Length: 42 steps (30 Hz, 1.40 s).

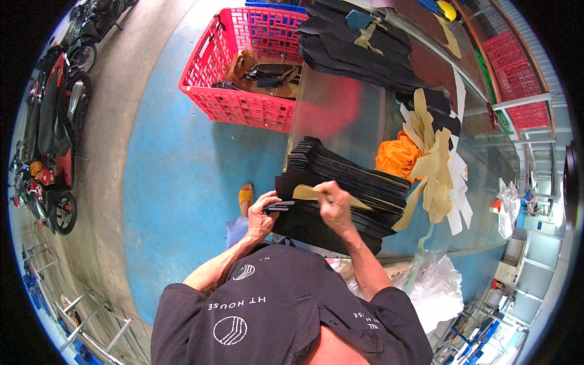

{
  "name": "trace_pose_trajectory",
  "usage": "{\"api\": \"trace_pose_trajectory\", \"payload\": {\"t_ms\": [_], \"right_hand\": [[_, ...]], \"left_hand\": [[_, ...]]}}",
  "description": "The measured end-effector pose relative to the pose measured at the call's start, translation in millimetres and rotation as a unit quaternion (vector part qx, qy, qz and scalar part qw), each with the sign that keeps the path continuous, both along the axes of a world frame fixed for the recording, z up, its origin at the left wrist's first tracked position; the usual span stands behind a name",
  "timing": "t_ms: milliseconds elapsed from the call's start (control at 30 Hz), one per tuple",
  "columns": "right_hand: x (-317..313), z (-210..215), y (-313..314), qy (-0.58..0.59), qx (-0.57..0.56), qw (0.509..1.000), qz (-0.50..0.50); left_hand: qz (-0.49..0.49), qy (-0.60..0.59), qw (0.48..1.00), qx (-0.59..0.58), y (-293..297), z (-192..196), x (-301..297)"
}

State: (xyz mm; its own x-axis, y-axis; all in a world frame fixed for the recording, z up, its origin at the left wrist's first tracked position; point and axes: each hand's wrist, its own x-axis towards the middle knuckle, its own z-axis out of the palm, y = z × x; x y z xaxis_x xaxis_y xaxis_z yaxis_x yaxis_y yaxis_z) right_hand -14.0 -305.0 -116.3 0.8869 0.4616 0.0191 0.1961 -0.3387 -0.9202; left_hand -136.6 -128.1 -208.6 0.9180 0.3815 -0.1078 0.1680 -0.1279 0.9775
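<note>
Peeling step: left hand (261,214) pinches a flat black cut piece (278,206); right hand's (333,204) grip pinches its tan backing strip (306,192). Next, a steady pull.

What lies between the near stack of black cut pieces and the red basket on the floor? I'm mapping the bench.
In the head view, only bare glossy tabletop separates the near black stack from the red basket.
</note>
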Motion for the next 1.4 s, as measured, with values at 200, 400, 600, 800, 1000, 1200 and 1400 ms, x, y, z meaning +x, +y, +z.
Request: {"api": "trace_pose_trajectory", "payload": {"t_ms": [200,400,600,800,1000,1200,1400], "right_hand": [[60.0,69.1,-58.5,-0.019,0.120,0.987,-0.105],[78.3,103.5,-82.8,0.071,0.091,0.993,-0.031],[99.3,142.6,-83.0,-0.044,0.122,0.976,-0.174],[237.5,212.4,-195.0,-0.265,-0.001,0.875,-0.406],[330.5,205.3,-325.3,-0.342,-0.301,0.729,-0.511],[307.8,101.0,-272.5,-0.314,-0.349,0.809,-0.355],[144.6,-19.0,-102.2,-0.191,-0.225,0.952,-0.074]], "left_hand": [[-0.004,0.013,1.000,0.006,1.4,-0.1,2.4],[-0.004,0.003,1.000,-0.004,1.4,-3.8,0.1],[0.000,0.019,1.000,-0.012,0.9,-11.5,-1.8],[-0.005,0.015,1.000,0.012,4.1,-4.5,2.4],[0.007,0.022,1.000,-0.003,2.0,-8.5,3.4],[0.008,0.069,0.997,-0.033,1.7,1.2,4.0],[-0.006,0.073,0.997,-0.014,3.7,4.3,5.9]]}}
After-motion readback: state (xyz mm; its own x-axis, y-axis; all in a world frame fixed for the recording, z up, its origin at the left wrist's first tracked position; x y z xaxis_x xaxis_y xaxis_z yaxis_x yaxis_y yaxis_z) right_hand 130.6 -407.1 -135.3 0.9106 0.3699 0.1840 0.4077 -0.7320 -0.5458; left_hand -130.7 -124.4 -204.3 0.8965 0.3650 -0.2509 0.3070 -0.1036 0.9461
